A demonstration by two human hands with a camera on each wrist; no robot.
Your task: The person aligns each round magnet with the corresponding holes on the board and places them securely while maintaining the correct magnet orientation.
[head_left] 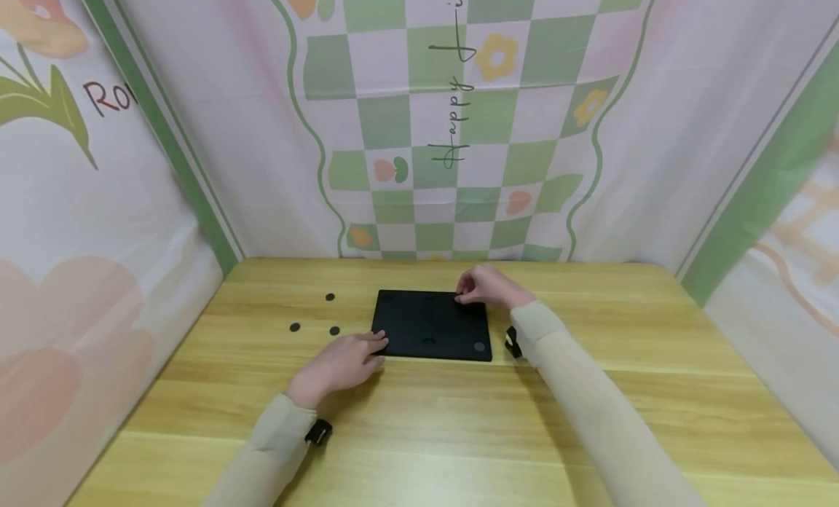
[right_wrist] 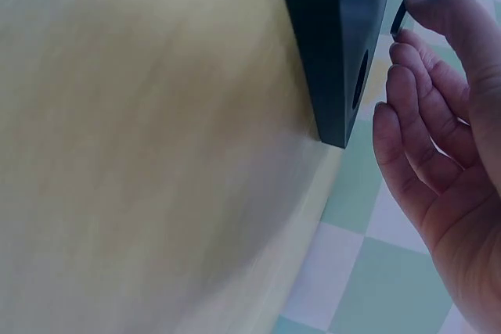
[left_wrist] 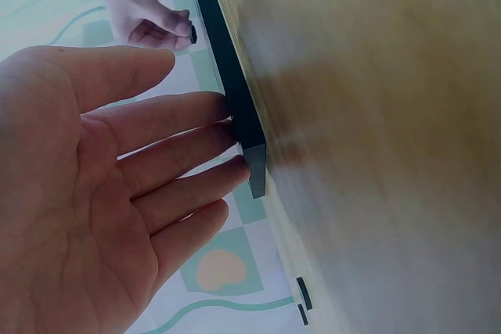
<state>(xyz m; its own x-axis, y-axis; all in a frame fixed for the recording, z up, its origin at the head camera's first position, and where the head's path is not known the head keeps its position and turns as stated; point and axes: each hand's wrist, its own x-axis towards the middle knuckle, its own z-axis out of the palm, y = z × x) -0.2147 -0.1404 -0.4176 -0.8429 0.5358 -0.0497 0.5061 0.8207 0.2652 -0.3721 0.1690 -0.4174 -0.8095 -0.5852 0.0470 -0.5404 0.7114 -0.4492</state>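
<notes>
A flat black rectangular panel (head_left: pixel 419 321) lies on the table, with a dark grey round pad (head_left: pixel 479 347) in its near right corner. Shallow marks show along its near and far edges. My left hand (head_left: pixel 341 363) rests its straight fingertips on the panel's near left corner; the left wrist view shows them at the edge (left_wrist: pixel 254 170). Over the far right part of the panel, my right hand (head_left: pixel 490 285) pinches a small thin black round pad (right_wrist: pixel 399 17) between thumb and fingertip. In the right wrist view this pad is seen edge-on, just off the panel's surface.
Left of the panel, three small dark round pads lie loose on the wooden table (head_left: pixel 419 427): one farther back (head_left: pixel 330 297), one at the left (head_left: pixel 295 327), one near the panel (head_left: pixel 335 331). Printed curtains (head_left: pixel 262 164) hang behind and on both sides.
</notes>
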